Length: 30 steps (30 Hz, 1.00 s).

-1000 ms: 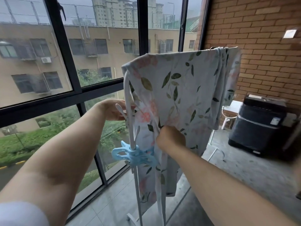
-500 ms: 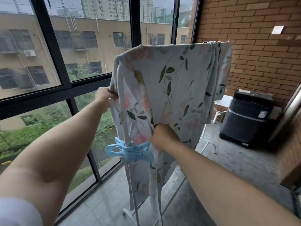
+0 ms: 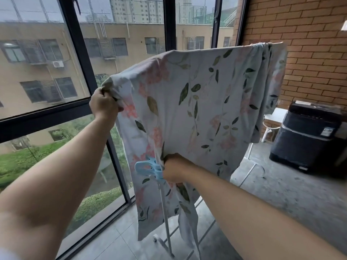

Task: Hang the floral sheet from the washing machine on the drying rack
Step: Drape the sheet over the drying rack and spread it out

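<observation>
Floral sheet (image 3: 197, 109) hangs draped over the top of the drying rack (image 3: 167, 222), its near upper corner bunched in the left hand (image 3: 104, 106) on an outstretched arm, while the lower right hand (image 3: 174, 170) clenches a fold beside the blue clip (image 3: 148, 168).

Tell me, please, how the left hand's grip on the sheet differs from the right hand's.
The left hand bunches the floral sheet at its top corner; the right hand grips it lower down. The left hand is clear of the blue clip; the right hand is beside it. Both hold fabric.
</observation>
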Tool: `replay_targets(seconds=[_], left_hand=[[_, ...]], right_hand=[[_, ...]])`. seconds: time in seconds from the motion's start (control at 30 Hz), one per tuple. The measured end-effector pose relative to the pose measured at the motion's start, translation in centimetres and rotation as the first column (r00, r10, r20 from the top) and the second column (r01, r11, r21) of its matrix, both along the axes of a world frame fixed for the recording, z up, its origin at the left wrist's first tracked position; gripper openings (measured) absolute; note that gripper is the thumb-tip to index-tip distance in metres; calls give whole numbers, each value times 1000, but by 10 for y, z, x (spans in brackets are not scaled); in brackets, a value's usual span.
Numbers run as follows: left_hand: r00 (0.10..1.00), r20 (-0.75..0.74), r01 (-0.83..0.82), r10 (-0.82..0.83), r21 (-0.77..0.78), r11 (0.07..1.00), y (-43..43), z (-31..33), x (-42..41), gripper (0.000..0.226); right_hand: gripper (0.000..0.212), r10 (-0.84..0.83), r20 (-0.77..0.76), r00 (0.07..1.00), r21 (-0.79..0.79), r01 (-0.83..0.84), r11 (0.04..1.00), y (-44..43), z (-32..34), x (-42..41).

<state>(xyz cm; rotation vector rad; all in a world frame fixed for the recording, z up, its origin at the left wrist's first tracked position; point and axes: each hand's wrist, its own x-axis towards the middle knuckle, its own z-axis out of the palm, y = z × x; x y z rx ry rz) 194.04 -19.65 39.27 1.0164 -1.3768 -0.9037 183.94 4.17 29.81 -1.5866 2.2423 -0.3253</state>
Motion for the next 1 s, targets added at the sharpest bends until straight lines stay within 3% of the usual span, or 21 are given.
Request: replay_targets(seconds=[0.13,0.3,0.37,0.47,0.53,0.63,0.73,0.8,0.87,1.0], left_hand=[[1000,-25,-10,11,58,998,14,-7,12,33],[985,105,125,-134,87,988,45,-10,8,45],[980,181,87,-88,13,996,58,-5,7,32],[952,267,-73,150,-276,958,88,10,-2,18],[944,207,-104,255,-549,830,114,20,-15,25],[944,137,-32,299,-867,498,151,28,-40,27],[937,204,136,284,-961,243,186,26,-70,33],[911,309,272,272,-948,165,207,19,-99,34],[844,481,441,239,-874,202,224,5,-133,31],[655,749,668,103,-637,386,252,-26,-207,27]], right_hand=[[25,39,67,997,-5,-39,999,-4,-8,13],[24,35,135,990,-23,-33,999,-5,-7,19],[19,46,135,990,-26,-43,999,-3,-7,15],[23,25,146,989,-65,-15,998,2,-8,5],[34,-27,135,991,-112,43,993,8,-6,-5],[37,-121,141,983,-186,147,971,21,1,-27],[32,-220,176,960,-234,258,937,39,5,-59],[32,-315,223,923,-233,364,902,53,3,-87],[34,-390,257,884,-257,452,854,69,-4,-119],[28,-532,331,779,-262,618,741,111,-17,-198]])
